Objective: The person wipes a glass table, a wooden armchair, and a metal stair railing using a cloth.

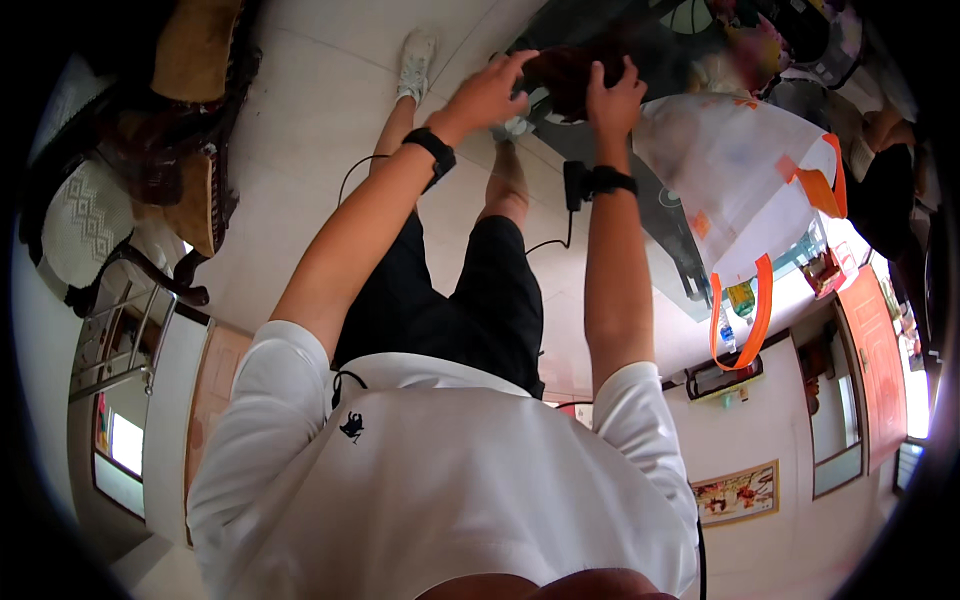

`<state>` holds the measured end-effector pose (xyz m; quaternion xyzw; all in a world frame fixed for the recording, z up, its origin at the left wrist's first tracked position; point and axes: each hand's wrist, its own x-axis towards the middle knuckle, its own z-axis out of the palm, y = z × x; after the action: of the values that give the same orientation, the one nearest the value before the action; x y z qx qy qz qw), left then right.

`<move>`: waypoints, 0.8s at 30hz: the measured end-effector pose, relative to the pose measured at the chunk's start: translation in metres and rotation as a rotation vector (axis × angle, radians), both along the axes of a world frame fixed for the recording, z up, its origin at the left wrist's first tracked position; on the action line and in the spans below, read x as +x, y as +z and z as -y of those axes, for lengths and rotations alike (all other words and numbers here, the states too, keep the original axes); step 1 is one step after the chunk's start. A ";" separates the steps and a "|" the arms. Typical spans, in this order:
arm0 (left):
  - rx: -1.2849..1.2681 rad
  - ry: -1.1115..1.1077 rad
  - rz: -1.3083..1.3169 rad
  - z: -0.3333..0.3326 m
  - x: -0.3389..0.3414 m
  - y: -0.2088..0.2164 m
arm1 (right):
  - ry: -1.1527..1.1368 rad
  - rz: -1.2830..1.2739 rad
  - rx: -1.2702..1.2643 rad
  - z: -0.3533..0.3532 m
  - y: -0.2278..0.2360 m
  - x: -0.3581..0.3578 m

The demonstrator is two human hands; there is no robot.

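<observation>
A dark red, crumpled piece that looks like cloth point(568, 78) is between my hands at the glass table's near edge; motion blur hides its exact kind. My left hand point(485, 98) is at its left side, thumb and fingers spread apart, with the fingertips close to its edge. At its right side, my right hand point(614, 102) has thumb and fingers bent around the edge of the dark red piece. Each wrist wears a black band, and a small black device point(575, 186) with a cable sits beside the right one.
A white bag point(735, 170) with orange handles stands on the dark glass table point(655, 205), right of my right forearm. Bottles point(741, 300) are beyond its handles. Carved wooden chairs point(195, 195) line the left side. My shoe point(415, 65) rests on the tiled floor point(310, 110).
</observation>
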<state>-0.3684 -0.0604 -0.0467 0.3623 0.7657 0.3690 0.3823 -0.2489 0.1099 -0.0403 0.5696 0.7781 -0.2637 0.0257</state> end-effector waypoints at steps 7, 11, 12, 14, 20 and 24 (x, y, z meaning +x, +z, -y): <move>-0.415 0.399 0.814 0.024 0.050 -0.010 | 0.017 -0.140 -0.250 0.075 0.000 -0.025; -0.396 0.354 0.510 0.045 0.043 -0.052 | 0.088 -0.082 0.032 0.097 -0.017 -0.023; -0.539 0.232 0.486 0.021 0.013 -0.024 | 0.058 -0.094 0.004 0.093 -0.023 -0.021; -0.604 0.187 0.410 -0.009 -0.016 -0.015 | 0.044 -0.097 -0.032 0.085 -0.020 -0.028; -0.204 0.118 0.414 -0.072 -0.051 -0.027 | 0.179 0.194 -0.070 0.014 0.009 -0.065; -0.097 0.154 0.395 -0.091 -0.053 -0.035 | 0.038 0.154 0.022 0.001 0.011 -0.082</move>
<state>-0.4212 0.0306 -0.0817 0.2046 0.7181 0.4236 0.5129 -0.3310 0.1088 -0.0288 0.5733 0.7874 -0.2103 0.0844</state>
